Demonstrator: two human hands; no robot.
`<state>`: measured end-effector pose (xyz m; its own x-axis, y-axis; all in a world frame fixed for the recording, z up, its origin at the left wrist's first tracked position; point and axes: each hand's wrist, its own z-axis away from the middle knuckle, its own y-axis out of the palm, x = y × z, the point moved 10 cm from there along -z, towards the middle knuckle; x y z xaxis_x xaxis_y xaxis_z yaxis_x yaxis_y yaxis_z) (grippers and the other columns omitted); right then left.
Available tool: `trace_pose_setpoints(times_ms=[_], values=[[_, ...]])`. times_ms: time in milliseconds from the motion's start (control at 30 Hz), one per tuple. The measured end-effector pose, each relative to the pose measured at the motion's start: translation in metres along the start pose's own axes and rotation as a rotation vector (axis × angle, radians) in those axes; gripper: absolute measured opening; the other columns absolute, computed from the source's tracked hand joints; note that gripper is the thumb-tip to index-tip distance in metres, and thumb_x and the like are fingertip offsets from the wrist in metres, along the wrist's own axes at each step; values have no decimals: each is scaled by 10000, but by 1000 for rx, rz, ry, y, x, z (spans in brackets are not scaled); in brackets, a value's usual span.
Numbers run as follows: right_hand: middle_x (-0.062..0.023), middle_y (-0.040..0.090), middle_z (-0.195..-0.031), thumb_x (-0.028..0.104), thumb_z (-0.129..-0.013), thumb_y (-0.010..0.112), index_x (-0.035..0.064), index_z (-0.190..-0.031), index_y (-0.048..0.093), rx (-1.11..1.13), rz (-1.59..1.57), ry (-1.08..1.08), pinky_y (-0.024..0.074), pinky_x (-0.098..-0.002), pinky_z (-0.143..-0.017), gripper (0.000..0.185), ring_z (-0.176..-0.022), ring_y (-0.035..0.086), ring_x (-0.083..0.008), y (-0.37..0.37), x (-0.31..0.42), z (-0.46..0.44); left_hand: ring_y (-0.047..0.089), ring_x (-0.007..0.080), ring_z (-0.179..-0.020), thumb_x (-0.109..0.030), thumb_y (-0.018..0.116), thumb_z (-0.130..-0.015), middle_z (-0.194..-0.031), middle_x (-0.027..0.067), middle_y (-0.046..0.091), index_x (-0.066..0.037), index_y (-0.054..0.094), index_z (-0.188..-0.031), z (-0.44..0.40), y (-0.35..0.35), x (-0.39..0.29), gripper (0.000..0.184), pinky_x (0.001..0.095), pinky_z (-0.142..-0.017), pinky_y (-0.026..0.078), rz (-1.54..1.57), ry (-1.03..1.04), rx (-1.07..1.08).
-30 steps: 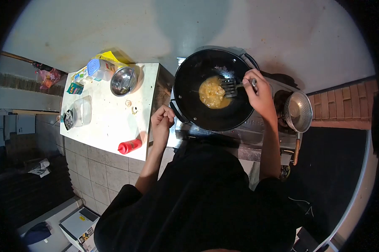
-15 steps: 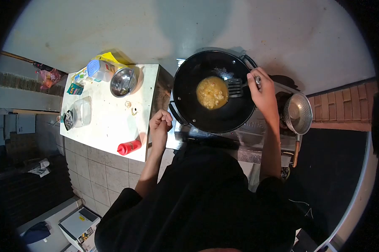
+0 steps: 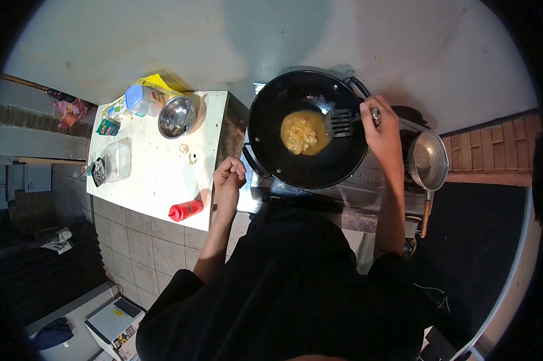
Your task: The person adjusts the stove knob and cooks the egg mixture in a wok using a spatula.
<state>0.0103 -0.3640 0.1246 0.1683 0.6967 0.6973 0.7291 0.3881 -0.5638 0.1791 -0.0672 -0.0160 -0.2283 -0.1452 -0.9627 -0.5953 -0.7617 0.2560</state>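
A black wok [image 3: 307, 171] sits on the stove, with a yellow, lumpy egg-like mixture [image 3: 301, 131] pooled in its middle. In my right hand [image 3: 382, 127] is a slotted spatula [image 3: 340, 123], gripped by its handle above the wok's right side. Its dark slotted head is at the right edge of the mixture. My left hand [image 3: 228, 179] is closed, fingers curled in, just left of the wok's left handle [image 3: 251, 161]. Nothing shows in those fingers.
A hammered metal pan [image 3: 431, 159] with a wooden handle stands to the right. On the white table [image 3: 157, 174] at left are a steel bowl [image 3: 177, 118], a red squeeze bottle [image 3: 186, 210], a clear plastic container [image 3: 118, 159] and a blue-lidded tub [image 3: 144, 100].
My right hand and the spatula have shifted slightly to the right. The mixture has spread toward the spatula, and its lumps sit more bunched together. My left hand has barely moved.
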Motion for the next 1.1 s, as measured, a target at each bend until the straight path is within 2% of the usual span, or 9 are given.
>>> trace_pose_setpoints(times_ms=[67,233,333,400,567,633,867,967,1100], values=[[-124,523,-803,112,-937,588,-40,-873,573,26,-1,84,408,-322,-616,166,-644,496,-218,-5,-4,-5,314,26,-528,120,326,-778,-626,-43,411,-34,549,-823,1,1,0,275,201,-491,206,10,1,5],[-130,517,-801,116,-940,583,-48,-851,563,57,22,83,404,-316,-623,188,-658,486,-232,9,-17,-7,319,24,-530,111,337,-790,-627,-44,417,-40,556,-818,0,3,1,267,199,-491,208,23,-26,-17],[-134,508,-794,106,-937,583,-50,-845,553,90,-82,34,399,-318,-620,184,-663,479,-235,22,-5,-3,324,22,-532,109,341,-794,-631,-45,422,-40,560,-817,0,2,0,266,198,-490,208,17,-26,-26],[-138,492,-783,96,-935,582,-51,-849,546,159,-64,93,400,-333,-627,175,-674,478,-253,26,12,1,326,21,-533,109,343,-797,-634,-46,426,-40,561,-818,-1,2,-2,265,197,-490,208,9,-20,-22],[-155,496,-792,95,-927,587,-51,-842,538,93,-31,75,413,-357,-644,176,-682,494,-299,8,31,-3,327,19,-533,113,340,-792,-640,-45,435,-39,565,-816,-3,4,-2,272,197,-488,207,10,-19,-22],[-168,512,-803,94,-923,587,-51,-838,539,57,25,73,421,-375,-657,175,-692,506,-320,2,33,-3,348,43,-559,91,373,-807,-664,-40,427,-56,523,-804,-1,6,1,210,205,-506,226,-15,-47,-1],[-188,514,-795,90,-925,580,-57,-833,540,43,31,80,424,-397,-681,177,-705,506,-358,16,7,1,350,44,-558,91,376,-809,-659,-38,427,-55,529,-812,-1,2,4,212,204,-505,229,-1,-43,-3],[-195,513,-793,86,-928,575,-62,-829,534,76,-9,148,424,-405,-686,183,-708,510,-369,23,3,2,359,45,-560,92,375,-806,-663,-34,433,-54,526,-808,-2,1,2,211,203,-505,233,-21,-33,-8],[-201,538,-821,100,-933,573,-56,-850,563,17,56,153,438,-405,-700,177,-730,540,-375,5,17,1,320,16,-528,117,337,-784,-639,-46,428,-44,555,-810,-1,-1,-1,272,193,-488,209,6,-2,-31]])
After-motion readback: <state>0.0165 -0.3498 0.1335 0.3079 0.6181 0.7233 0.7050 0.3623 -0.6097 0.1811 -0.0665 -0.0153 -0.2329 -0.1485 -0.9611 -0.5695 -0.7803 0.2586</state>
